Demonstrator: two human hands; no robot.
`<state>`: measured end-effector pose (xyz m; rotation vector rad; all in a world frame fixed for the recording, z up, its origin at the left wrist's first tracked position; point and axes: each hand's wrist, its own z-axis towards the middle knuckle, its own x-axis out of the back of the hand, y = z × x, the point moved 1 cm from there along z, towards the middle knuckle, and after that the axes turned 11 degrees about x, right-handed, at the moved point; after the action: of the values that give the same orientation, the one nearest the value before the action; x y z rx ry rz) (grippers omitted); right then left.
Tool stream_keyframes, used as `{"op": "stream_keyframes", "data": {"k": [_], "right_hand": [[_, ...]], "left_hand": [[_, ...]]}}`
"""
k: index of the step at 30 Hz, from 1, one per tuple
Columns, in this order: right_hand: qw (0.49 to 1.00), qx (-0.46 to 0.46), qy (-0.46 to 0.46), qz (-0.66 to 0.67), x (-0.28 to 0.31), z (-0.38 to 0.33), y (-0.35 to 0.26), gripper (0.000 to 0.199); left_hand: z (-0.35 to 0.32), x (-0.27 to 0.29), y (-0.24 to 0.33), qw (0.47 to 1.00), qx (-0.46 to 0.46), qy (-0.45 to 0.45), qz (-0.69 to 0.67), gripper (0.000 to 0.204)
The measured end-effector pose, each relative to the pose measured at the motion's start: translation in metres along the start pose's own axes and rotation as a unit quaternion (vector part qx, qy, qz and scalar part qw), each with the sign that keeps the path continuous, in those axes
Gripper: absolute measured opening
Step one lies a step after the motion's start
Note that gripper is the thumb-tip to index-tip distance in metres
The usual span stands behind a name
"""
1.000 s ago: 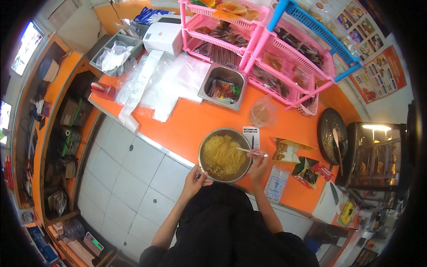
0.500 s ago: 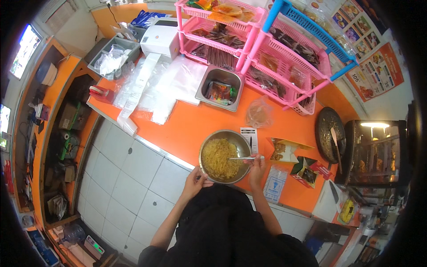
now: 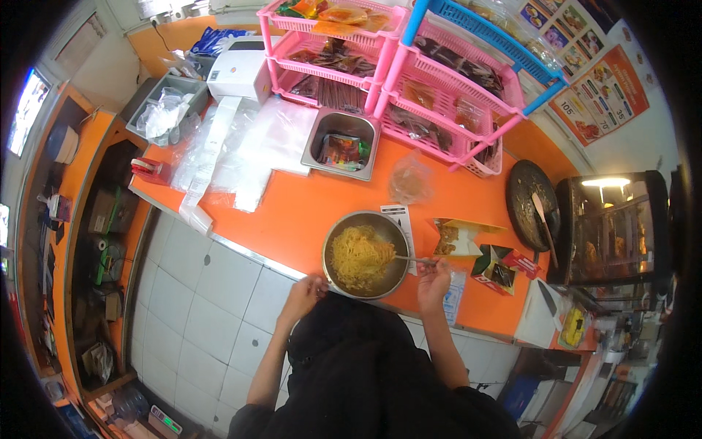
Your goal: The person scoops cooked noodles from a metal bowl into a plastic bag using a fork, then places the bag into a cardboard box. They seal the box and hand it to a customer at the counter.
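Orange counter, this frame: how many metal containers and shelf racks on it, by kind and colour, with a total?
Round metal bowl of noodles: 1
Rectangular metal pan: 1
Pink rack: 1
Pink rack with blue frame: 1
Total: 4
The left hand steadies the bowl; the right hand holds a utensil in it.

Utensil (image 3: 411, 259) tip is buried in noodles (image 3: 360, 256).

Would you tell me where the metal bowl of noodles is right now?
In the head view, the metal bowl of noodles sits at the orange counter's near edge, between the left hand and right hand.
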<state>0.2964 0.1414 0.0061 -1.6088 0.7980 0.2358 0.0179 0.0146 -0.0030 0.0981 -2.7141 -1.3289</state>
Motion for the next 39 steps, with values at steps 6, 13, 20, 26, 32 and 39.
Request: {"op": "stream_keyframes", "data": {"k": [6, 13, 20, 26, 32, 39], "right_hand": [[0.977, 0.161, -0.114, -0.075, -0.059, -0.007, -0.068, 0.025], [0.775, 0.273, -0.369, -0.434, -0.078, -0.033, -0.002, 0.03], [0.952, 0.055, -0.151, -0.261, -0.044, -0.011, 0.035, 0.028], [0.987, -0.017, -0.025, -0.159, -0.006, 0.005, 0.016, 0.026], [0.997, -0.067, 0.024, -0.035, 0.022, 0.013, -0.001, 0.024], [0.995, -0.036, 0.092, -0.012, 0.028, 0.012, -0.055, 0.013]], "left_hand": [[0.016, 0.025, 0.008, 0.996, -0.048, 0.042, -0.058, 0.025], [0.009, 0.012, 0.041, 0.996, -0.077, 0.045, -0.016, 0.023], [0.004, 0.007, 0.034, 0.996, -0.075, 0.053, -0.008, 0.023], [0.002, 0.003, 0.051, 0.994, -0.065, -0.009, 0.091, 0.025], [0.007, 0.002, 0.09, 0.916, -0.116, 0.055, 0.379, 0.022], [-0.014, -0.064, 0.246, 0.885, -0.341, 0.014, 0.317, 0.016]]}}
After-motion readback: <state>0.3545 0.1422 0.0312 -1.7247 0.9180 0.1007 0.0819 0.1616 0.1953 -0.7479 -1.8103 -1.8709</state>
